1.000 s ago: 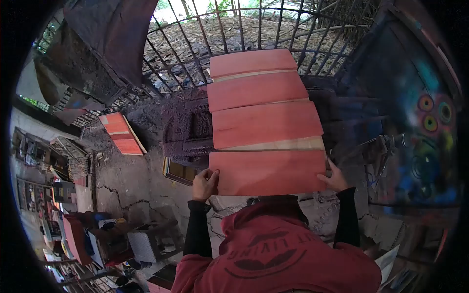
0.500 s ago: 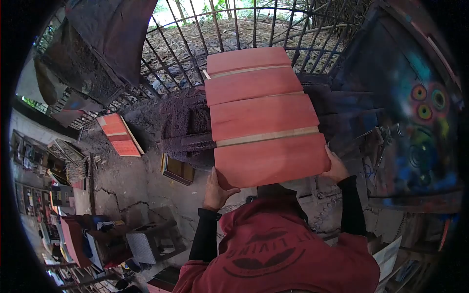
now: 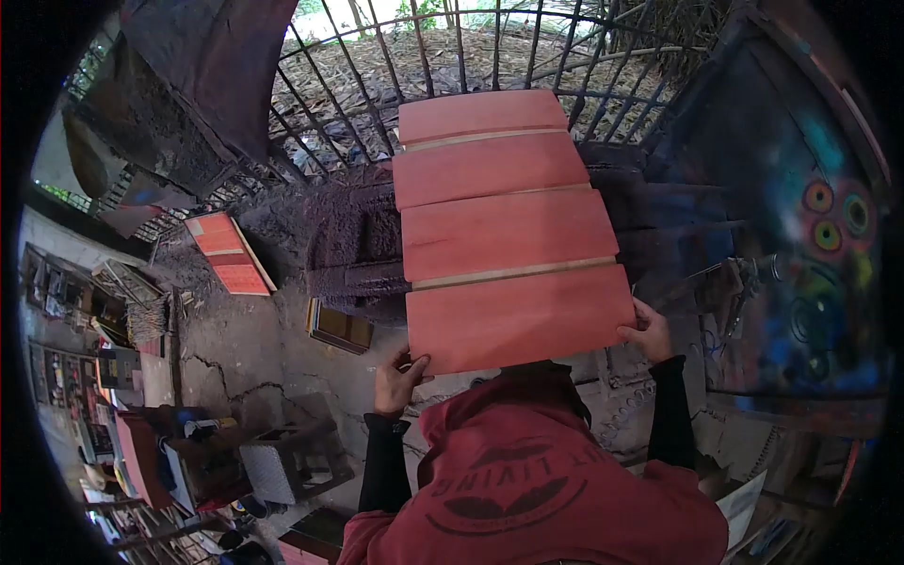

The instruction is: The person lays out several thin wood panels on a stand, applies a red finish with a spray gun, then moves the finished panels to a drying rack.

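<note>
Four-sided red boards lie in a row running away from me, with pale bare strips showing between them. The closest one, a red-painted board, is pinched at both of its near corners. My left hand is closed on the left corner, thumb on the top face and fingers beneath. At the right edge my right hand grips the same board, its thumb over the top. Farther off, the other red boards rest above a dark, paint-crusted stand, which is partly hidden under them.
A metal fence stands behind the boards. Leaning at the left is a red panel, with a small stack of frames on the cracked floor. A paint-spattered dark panel rises at right. A stool stands lower left.
The near board has moved slightly toward me and its near edge sits lower in view. Both hands have shifted their grip, with the thumbs now bent over the board's top.
</note>
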